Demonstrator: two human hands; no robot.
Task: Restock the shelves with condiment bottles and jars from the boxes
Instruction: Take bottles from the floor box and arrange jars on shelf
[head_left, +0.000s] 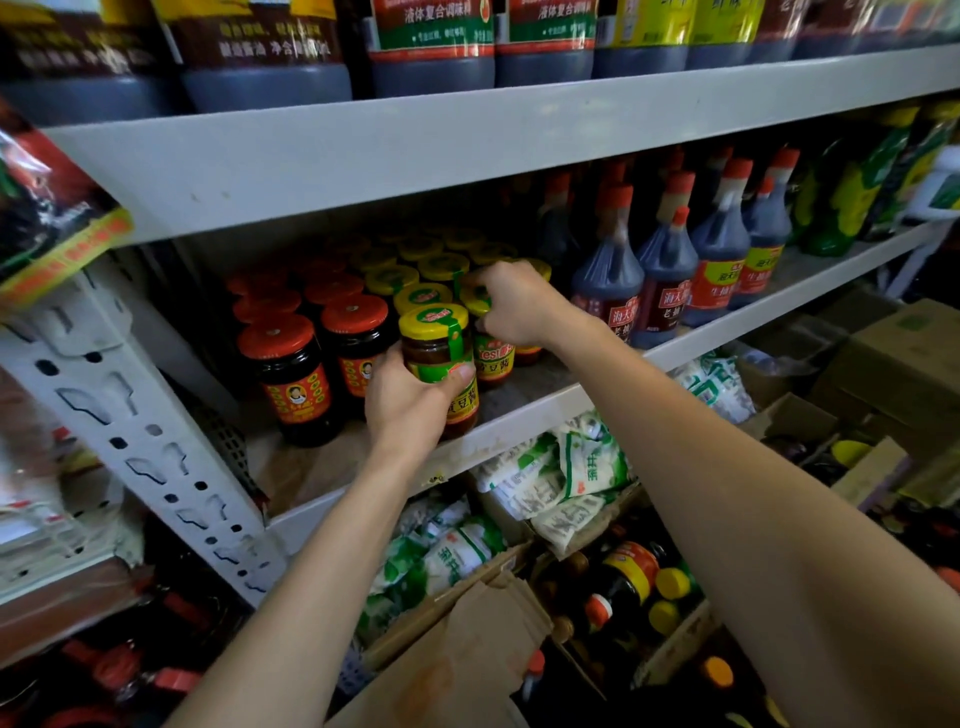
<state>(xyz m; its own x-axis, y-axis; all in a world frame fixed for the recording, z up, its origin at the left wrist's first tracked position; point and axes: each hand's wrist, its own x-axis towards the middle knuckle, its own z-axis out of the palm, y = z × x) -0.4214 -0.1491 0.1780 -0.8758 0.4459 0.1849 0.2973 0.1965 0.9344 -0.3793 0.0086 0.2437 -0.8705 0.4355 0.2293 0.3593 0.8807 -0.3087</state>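
Fingers (464, 373) grip two yellow-lidded jars (434, 343): left hand (408, 410) one, right hand (519, 312) one

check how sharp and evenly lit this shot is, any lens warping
Head view: the yellow-lidded jar in the left hand and the neighbouring jar under the right hand are sharp; frame corners smear; the upper shelf board bows from wide-angle distortion; rear jars sink into shadow.

Your right hand (519, 306) covers most of the lid of the second jar (494, 359). Your left hand (410, 410) hides part of the label on the front jar (435, 345). The big bottles (431, 52) are cut by the upper edge. At lower left, the dark bottles (104, 680) are too blurred to read.
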